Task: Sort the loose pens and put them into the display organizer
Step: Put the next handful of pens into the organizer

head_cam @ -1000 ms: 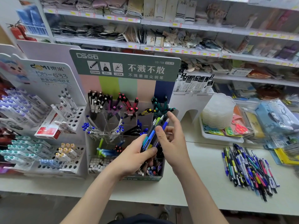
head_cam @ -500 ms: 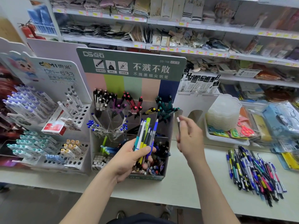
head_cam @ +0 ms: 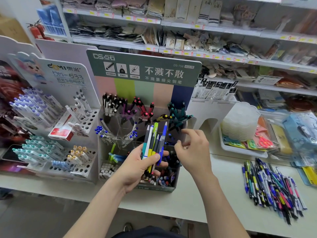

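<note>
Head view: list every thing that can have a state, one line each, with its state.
left hand: grips a bundle of pens, tips up.
bundle of pens: held in front of the display organizer, not yet slotted.
right hand: holds nothing, fingers loosely curled, beside the bundle.
display organizer: upright on the counter, compartments partly filled.
loose pens: heaped on the counter, untouched.

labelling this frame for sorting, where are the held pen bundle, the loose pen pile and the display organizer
held pen bundle [head_cam: 153, 142], head view, middle of the barrels
loose pen pile [head_cam: 272, 188], head view, middle of the heap
display organizer [head_cam: 159, 65], head view, green header card
</note>
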{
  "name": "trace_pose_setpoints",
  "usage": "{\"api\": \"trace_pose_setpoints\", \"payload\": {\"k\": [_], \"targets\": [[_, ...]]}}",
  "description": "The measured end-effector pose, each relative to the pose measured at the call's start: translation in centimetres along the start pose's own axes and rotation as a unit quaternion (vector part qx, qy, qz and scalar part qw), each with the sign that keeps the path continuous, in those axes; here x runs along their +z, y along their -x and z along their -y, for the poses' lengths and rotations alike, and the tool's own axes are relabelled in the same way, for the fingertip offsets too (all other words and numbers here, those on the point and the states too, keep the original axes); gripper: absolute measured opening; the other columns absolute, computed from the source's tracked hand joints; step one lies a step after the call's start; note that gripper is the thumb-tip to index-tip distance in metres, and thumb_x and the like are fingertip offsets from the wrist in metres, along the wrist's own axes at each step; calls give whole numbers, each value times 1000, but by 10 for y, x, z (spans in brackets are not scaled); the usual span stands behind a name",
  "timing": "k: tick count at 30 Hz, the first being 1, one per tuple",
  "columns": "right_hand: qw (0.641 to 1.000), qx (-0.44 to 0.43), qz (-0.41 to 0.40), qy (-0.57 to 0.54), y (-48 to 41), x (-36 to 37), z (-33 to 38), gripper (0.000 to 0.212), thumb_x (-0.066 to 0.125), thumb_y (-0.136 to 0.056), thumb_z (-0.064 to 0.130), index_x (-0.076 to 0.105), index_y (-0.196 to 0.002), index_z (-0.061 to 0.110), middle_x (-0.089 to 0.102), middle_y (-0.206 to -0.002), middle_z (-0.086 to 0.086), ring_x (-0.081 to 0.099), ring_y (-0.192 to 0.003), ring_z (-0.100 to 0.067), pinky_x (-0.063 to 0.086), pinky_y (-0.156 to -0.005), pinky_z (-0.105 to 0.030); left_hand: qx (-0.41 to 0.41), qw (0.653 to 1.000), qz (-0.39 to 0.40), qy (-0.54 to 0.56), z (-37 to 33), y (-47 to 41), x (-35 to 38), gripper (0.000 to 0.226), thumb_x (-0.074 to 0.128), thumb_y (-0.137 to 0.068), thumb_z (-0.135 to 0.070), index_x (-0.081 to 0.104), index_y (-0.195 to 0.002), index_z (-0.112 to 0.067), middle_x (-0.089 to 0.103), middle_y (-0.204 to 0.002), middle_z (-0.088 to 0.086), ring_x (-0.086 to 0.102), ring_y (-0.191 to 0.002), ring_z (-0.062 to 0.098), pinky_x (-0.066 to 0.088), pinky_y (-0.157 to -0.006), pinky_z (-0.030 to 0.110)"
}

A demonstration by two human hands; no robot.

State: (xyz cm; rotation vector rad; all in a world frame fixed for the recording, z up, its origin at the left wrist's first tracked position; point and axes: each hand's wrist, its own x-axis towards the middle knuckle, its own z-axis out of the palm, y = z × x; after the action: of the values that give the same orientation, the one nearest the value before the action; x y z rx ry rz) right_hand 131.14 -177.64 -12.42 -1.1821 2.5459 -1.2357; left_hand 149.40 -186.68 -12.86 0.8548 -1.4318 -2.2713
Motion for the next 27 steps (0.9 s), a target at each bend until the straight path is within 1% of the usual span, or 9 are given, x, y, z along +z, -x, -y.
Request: {"api": "trace_pose_setpoints", "payload": {"k": [3,7,12,14,16,19,21,24,27], "targets": [[996,-25,-60,-53,14,-2,15,9,73,-94,20,78,-102,22,66,-95,8,63,-71,-8,47,-68,-15,7,1000,7,-7,-1,0,1,36,63,-105,-8,58,-140,-14,77,-124,10,76,-107,34,58,-65,34],[976,57,87,-191,23,5,38,14,74,-99,29,77,-86,24,72,-75,8,71,-68,-11,60,-59,-25,21,1000,13,-4,-3,0,1,31,65,-103,-7,61,-134,-9,76,-107,15,76,-94,30,59,-64,35],[969,42,-35,-241,17,8,45,21,51,-112,30,70,-119,23,68,-68,2,67,-58,-15,55,-58,-30,46,994,-69,-71,0,3,-9,20,63,-105,-9,62,-125,-14,78,-104,13,76,-88,37,60,-67,40],[983,23,13,-180,10,3,38,23,49,-113,30,67,-126,26,60,-64,1,59,-54,-17,50,-55,-38,52,989,-104,-90,2,5,-16,19,64,-105,-12,62,-123,-15,77,-94,17,70,-80,38,57,-66,44],[994,32,79,-63,7,-2,31,16,50,-111,30,60,-121,27,63,-70,6,61,-64,-17,52,-64,-41,61,989,-115,-68,2,7,-20,34,64,-105,-9,59,-134,-25,75,-101,20,71,-81,33,55,-58,40],[982,83,145,93,6,-8,31,7,51,-101,25,49,-108,24,62,-85,3,59,-75,-22,46,-63,-39,58,993,-102,-17,-2,13,-23,58,63,-105,-5,50,-140,-49,75,-104,19,68,-76,24,50,-52,32],[974,66,150,156,3,-6,33,11,53,-97,22,57,-107,23,66,-91,0,59,-80,-24,47,-64,-37,56,995,-86,-10,-3,16,-25,56,62,-105,-6,49,-142,-46,76,-108,13,66,-77,23,49,-51,32],[981,24,131,139,-6,7,36,22,60,-99,23,71,-118,27,75,-104,-1,66,-90,-25,56,-72,-37,62,996,-58,-21,-3,18,-26,50,59,-107,-6,49,-147,-33,73,-121,14,64,-76,23,47,-49,32],[993,-8,102,66,-9,19,41,32,67,-100,29,68,-132,24,75,-94,3,69,-92,-22,59,-81,-39,61,998,-25,-10,-5,21,-25,45,57,-108,-8,51,-148,-26,72,-128,15,61,-76,22,44,-47,30]]}}
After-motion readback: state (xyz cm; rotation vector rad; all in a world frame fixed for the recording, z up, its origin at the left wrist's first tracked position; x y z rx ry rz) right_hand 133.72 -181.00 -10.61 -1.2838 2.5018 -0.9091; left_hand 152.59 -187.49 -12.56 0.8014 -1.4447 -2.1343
